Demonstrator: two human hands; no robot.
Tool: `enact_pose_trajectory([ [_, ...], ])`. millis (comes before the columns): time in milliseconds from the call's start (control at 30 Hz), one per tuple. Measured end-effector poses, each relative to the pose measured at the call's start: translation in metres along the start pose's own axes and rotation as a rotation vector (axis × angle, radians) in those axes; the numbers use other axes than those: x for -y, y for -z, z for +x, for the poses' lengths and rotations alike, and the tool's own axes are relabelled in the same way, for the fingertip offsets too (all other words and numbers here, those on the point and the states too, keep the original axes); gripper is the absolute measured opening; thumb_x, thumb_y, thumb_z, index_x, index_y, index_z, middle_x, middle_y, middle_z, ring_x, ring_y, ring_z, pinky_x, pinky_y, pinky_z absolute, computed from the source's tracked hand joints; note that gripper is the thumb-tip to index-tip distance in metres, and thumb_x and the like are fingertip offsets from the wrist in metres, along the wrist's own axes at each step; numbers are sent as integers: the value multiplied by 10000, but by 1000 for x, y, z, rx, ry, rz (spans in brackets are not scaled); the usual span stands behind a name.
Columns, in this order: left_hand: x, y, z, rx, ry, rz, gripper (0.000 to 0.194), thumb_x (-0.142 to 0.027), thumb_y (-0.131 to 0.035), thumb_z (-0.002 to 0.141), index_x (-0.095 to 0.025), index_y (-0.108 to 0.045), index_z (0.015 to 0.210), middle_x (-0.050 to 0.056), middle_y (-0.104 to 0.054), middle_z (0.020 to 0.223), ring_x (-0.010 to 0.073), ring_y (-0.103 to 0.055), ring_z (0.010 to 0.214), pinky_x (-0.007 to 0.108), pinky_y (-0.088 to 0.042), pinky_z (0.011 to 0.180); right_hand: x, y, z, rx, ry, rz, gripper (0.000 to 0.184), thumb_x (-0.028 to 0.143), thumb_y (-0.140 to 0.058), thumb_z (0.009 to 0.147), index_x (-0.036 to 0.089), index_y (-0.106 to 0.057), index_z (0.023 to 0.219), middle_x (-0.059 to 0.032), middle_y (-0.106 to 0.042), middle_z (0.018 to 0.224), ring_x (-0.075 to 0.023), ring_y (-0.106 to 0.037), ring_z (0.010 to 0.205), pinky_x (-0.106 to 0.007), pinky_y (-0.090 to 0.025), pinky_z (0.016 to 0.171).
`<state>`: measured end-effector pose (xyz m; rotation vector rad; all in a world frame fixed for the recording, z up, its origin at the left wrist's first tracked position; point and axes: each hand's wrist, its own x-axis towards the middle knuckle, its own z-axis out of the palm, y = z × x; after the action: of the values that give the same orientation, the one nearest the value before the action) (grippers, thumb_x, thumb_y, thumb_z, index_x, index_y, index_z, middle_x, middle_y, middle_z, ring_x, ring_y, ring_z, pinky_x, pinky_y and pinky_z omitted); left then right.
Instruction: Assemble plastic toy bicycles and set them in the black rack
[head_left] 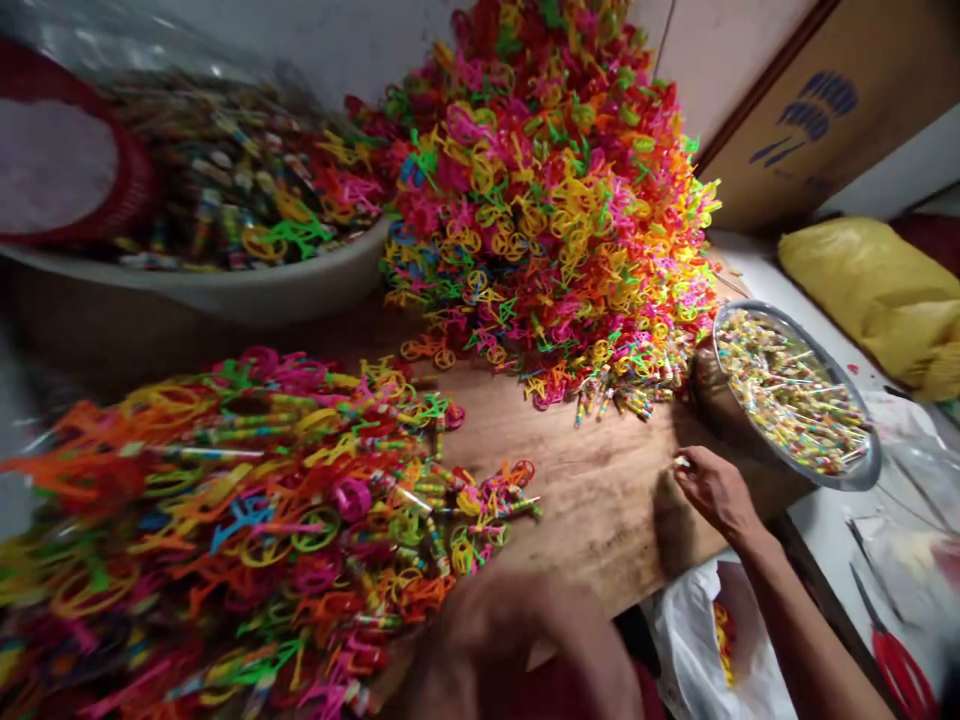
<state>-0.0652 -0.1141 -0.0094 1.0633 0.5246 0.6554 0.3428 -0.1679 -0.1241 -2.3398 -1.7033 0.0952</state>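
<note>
My right hand [712, 492] is over the wooden board, its fingers pinched on a small whitish piece [681, 461] whose kind I cannot make out. Just beyond it stands an oval metal tray [874, 462] of small printed tubes [791, 390]. At the bottom middle, my left hand [525, 630] is smeared by motion. Its fingers are too blurred to read, and whether it holds anything is not visible. To its left spreads a heap of bright plastic toys with ring-shaped parts [315, 530], mixed with printed tubes. A taller pile of similar plastic pieces [547, 200] rises at the back.
A white tub [285, 295] of printed tubes stands back left, with a red-rimmed container [135, 190] on it. At right are a cardboard box [795, 130], a yellow bag [870, 290] and red-handled scissors [900, 670]. A white plastic bag [686, 620] hangs below the board [592, 490].
</note>
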Motion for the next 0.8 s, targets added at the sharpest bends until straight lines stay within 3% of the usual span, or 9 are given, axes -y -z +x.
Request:
enact_pose_trajectory([
  [100, 11, -19, 39, -59, -28, 167, 240, -405, -590, 932, -220, -721, 852, 34, -746, 745, 171, -698, 697, 306, -558, 706, 18, -19, 6, 28, 75, 110, 233, 410, -531, 846, 235, -560, 696, -24, -581, 711, -153, -515, 618, -281, -397, 610],
  [200, 37, -35, 96, -327, -165, 661, 146, -199, -582, 932, -177, -723, 904, 77, -778, 936, 215, -717, 914, 355, -547, 887, 27, -30, 16, -50, 70, 222, 296, 476, -500, 896, 247, -496, 709, -7, -541, 670, -149, -468, 574, -280, -381, 572],
  [300, 63, -45, 163, -428, -208, 973, 179, -138, -554, 969, -161, -729, 1000, 106, -775, 1061, 248, -709, 1033, 390, -533, 969, 23, -29, 36, -144, 23, 363, 353, 536, -427, 976, 246, -518, 795, 8, -541, 631, -152, -466, 548, -277, -395, 557],
  [400, 75, -51, 229, -420, -212, 1154, 194, -156, -570, 991, -157, -705, 1129, 103, -751, 1172, 236, -683, 1116, 360, -515, 1025, 19, -25, 62, -231, -39, 516, 412, 581, -401, 1008, 223, -578, 907, 3, -584, 660, -154, -500, 571, -277, -426, 575],
  [500, 77, -56, 282, -357, -181, 1389, 328, -201, -622, 979, -149, -636, 1302, 104, -671, 1342, 242, -616, 1222, 349, -480, 1085, 19, -21, 78, -279, -87, 650, 431, 615, -517, 961, 201, -626, 916, 1, -600, 691, -139, -498, 586, -267, -425, 579],
  [633, 82, -59, 321, -292, -92, 1603, 473, -252, -747, 897, -207, -613, 1349, 106, -567, 1426, 284, -566, 1259, 376, -521, 1006, 20, -20, 67, -264, -137, 785, 425, 605, -596, 923, 190, -672, 877, 13, -575, 666, -122, -469, 575, -247, -393, 552],
  [800, 89, -57, 327, -301, -75, 1689, 409, -336, -753, 896, -283, -655, 1290, 94, -554, 1327, 265, -646, 1093, 364, -547, 825, 8, -31, 30, -204, -205, 886, 398, 583, -618, 915, 189, -673, 885, 24, -543, 688, -112, -457, 605, -235, -373, 558],
])
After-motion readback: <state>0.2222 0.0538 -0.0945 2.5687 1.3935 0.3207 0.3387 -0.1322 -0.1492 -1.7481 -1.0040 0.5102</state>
